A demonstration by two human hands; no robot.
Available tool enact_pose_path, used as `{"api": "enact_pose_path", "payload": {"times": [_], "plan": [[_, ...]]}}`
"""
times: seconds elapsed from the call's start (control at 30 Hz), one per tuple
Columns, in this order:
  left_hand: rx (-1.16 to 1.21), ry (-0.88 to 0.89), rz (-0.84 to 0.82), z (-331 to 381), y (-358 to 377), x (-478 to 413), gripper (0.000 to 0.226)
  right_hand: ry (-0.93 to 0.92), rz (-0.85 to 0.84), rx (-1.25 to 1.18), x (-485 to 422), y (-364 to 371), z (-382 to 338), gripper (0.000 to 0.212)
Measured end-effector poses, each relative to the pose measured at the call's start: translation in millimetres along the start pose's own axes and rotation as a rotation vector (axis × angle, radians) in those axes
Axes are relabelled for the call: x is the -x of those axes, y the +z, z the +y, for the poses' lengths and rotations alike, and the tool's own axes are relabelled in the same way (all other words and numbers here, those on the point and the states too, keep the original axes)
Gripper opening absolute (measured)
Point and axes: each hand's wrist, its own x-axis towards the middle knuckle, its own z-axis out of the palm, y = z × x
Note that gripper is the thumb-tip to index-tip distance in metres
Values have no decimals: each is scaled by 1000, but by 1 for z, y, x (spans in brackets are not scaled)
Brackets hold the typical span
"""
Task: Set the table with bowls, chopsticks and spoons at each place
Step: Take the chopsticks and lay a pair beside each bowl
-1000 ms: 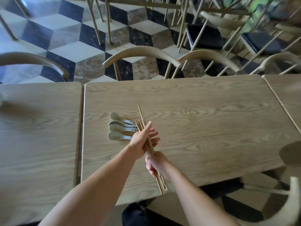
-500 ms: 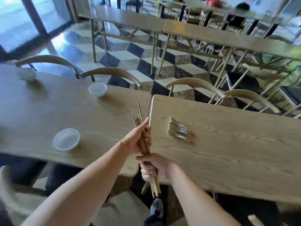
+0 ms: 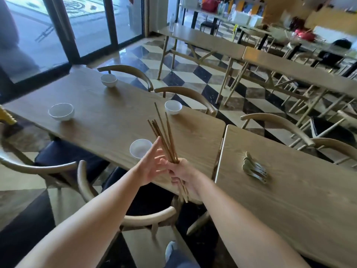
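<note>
My right hand [image 3: 182, 177] grips a bundle of several wooden chopsticks [image 3: 164, 136] near their lower ends, tips fanned upward over the left table [image 3: 108, 120]. My left hand [image 3: 152, 165] is beside the bundle with fingers straight, touching the sticks. Several white bowls stand on the left table: one just under my left hand [image 3: 140, 148], one far right [image 3: 173, 106], one near left [image 3: 61, 111], one far left [image 3: 108, 80]. Several pale green spoons [image 3: 253, 168] lie together on the right table [image 3: 289, 180].
Curved wooden chairs ring the tables: one below my hands [image 3: 135, 217], one at left [image 3: 29, 163], others across the far side [image 3: 185, 93]. More tables and chairs stand behind on the checkered floor [image 3: 193, 74]. Glass doors [image 3: 77, 26] are at the upper left.
My view has swung left from the spoon table to the bowl table. The chopstick bundle came along in my right hand, and my left hand has opened from around the sticks.
</note>
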Motion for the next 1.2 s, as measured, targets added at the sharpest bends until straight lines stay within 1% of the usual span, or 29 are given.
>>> {"api": "enact_pose_path", "payload": {"times": [0.07,0.13,0.2,0.23,0.3,0.37,0.43,0.47,0.5,0.57,0.6,0.7,0.77,0.83,0.9,0.97,1.0,1.03,1.1,1.17,1.2], "plan": [[97,-32,-23,-14,-24,8,95,-55,-4,-122,-15,11,-14,38],[225,-111,-13,-31,-32,11,94,-119,-32,-330,-28,16,-27,37],[431,-169,-4,-41,-25,8,95,-192,-60,-427,-43,23,-36,32],[564,-161,0,-42,-19,3,91,-217,-54,-431,-51,27,-36,29],[756,-89,79,-36,-8,-9,72,-229,15,-351,-67,38,-26,28],[817,10,102,-22,-2,-23,55,-208,101,-267,-82,47,-16,32],[805,38,81,-9,-1,-37,53,-198,153,-228,-96,45,-17,39],[782,18,69,-3,-3,-44,59,-209,149,-215,-102,40,-22,35],[739,-11,49,4,-4,-49,63,-218,138,-213,-109,35,-29,26],[625,-75,40,15,-6,-60,63,-226,106,-234,-120,23,-43,15],[580,-103,48,21,-6,-67,65,-217,93,-244,-127,15,-48,13],[477,-123,112,42,-6,-89,79,-119,81,-221,-146,-6,-51,20],[367,-89,141,54,-8,-104,78,-27,-10,-227,-153,-21,-47,24],[275,-78,117,62,-12,-119,73,53,-171,-206,-156,-35,-39,23],[128,-93,119,65,-9,-128,59,133,-311,-130,-159,-46,-33,24],[19,-129,177,59,-5,-137,43,209,-420,-61,-166,-56,-26,18],[30,-137,229,53,-4,-142,40,239,-459,-27,-168,-60,-25,14],[54,-132,286,46,-5,-146,38,262,-490,8,-170,-64,-23,15],[147,-122,350,38,-12,-152,35,310,-500,92,-174,-71,-20,15],[247,-112,332,33,-19,-154,29,323,-440,133,-178,-77,-16,9],[281,-111,324,33,-22,-155,27,327,-391,139,-181,-78,-15,11]]}}
